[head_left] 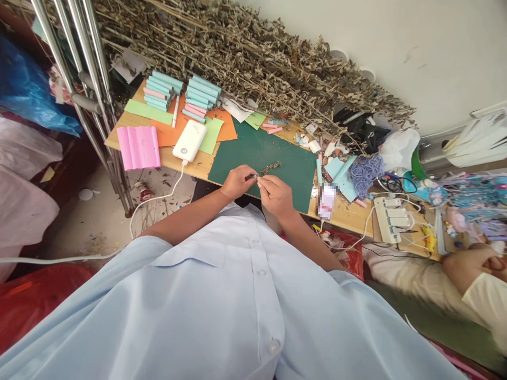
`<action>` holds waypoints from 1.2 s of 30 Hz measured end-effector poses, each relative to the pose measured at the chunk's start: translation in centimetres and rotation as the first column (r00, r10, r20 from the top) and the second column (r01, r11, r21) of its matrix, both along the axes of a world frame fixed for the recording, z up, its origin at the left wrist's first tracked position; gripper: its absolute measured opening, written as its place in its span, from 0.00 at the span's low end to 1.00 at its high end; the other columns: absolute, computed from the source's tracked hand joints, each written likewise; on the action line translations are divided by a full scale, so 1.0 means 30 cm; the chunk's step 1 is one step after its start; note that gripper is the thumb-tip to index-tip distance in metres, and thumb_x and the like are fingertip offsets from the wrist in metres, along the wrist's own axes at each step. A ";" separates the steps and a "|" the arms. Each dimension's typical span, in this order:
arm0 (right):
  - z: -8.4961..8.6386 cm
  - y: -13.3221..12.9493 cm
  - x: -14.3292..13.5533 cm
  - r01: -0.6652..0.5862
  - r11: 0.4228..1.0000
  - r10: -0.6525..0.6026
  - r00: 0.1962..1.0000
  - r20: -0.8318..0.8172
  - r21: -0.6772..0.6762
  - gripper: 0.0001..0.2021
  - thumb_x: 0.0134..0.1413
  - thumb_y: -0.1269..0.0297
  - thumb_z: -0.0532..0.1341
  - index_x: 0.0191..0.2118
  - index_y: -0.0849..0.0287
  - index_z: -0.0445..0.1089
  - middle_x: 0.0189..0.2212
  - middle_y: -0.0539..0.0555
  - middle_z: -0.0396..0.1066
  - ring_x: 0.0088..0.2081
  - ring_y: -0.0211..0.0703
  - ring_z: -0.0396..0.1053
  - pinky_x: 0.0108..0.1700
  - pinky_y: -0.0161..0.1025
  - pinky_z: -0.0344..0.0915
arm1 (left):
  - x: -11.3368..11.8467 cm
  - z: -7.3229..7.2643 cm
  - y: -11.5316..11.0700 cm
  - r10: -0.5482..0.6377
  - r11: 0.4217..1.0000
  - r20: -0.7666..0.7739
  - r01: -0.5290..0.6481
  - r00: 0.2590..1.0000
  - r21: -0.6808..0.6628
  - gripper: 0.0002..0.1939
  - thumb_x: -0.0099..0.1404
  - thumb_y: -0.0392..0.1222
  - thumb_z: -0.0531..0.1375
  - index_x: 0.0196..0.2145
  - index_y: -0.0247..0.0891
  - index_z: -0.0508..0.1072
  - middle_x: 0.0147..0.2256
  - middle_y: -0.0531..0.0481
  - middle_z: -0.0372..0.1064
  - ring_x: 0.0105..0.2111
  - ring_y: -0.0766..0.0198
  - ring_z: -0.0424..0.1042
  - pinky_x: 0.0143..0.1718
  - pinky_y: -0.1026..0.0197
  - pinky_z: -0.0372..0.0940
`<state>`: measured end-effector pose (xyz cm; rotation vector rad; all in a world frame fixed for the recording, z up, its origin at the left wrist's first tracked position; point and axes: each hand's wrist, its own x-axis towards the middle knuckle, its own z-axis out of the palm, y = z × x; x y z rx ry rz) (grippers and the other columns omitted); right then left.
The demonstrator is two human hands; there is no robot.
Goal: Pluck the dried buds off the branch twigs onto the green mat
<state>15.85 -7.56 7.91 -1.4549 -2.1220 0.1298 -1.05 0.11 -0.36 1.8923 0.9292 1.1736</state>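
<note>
My left hand (238, 182) and my right hand (276, 195) meet over the near edge of the green mat (261, 150). Both are closed, fingertips pinched close together. Between them is a small greyish piece, too small to make out well. A short dried sprig (271, 168) extends from the fingertips over the mat; which hand bears it is hard to tell. Left of the mat, a white power bank (189, 141) rests on orange and green paper, with stacked blue and pink paper rolls (203, 92) behind it.
Dried plant stems (253, 58) are heaped along the back. Metal crutches (85, 79) stand at the left. On the right are a phone (327, 201), blue yarn (366, 176), a power strip (392, 219) and another person's hand (471, 266).
</note>
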 end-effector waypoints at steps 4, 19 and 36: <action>0.007 0.006 -0.009 0.013 1.000 -0.012 1.000 0.011 -0.003 0.16 0.75 0.64 0.54 0.50 0.55 0.81 0.47 0.59 0.81 0.48 0.47 0.79 0.51 0.41 0.75 | -0.004 0.003 -0.003 -0.018 0.999 0.010 0.017 1.000 0.035 0.04 0.69 0.38 0.63 0.38 0.37 0.80 0.34 0.48 0.76 0.36 0.62 0.74 0.40 0.59 0.70; 0.102 0.072 -0.033 0.002 0.973 0.044 0.980 0.193 -0.229 0.14 0.73 0.67 0.54 0.41 0.56 0.78 0.45 0.56 0.78 0.45 0.45 0.73 0.45 0.39 0.66 | -0.023 -0.003 0.021 -0.112 0.984 0.101 0.096 0.989 0.147 0.08 0.75 0.42 0.62 0.46 0.44 0.82 0.41 0.45 0.78 0.42 0.58 0.75 0.47 0.56 0.69; -0.009 0.089 0.027 0.065 0.972 -0.124 0.958 -0.257 -0.228 0.12 0.66 0.61 0.62 0.49 0.55 0.81 0.44 0.56 0.81 0.40 0.45 0.78 0.46 0.44 0.76 | -0.005 0.000 0.008 -0.062 0.994 0.045 0.058 0.997 0.091 0.19 0.76 0.55 0.59 0.41 0.38 0.81 0.37 0.43 0.78 0.40 0.59 0.76 0.45 0.55 0.72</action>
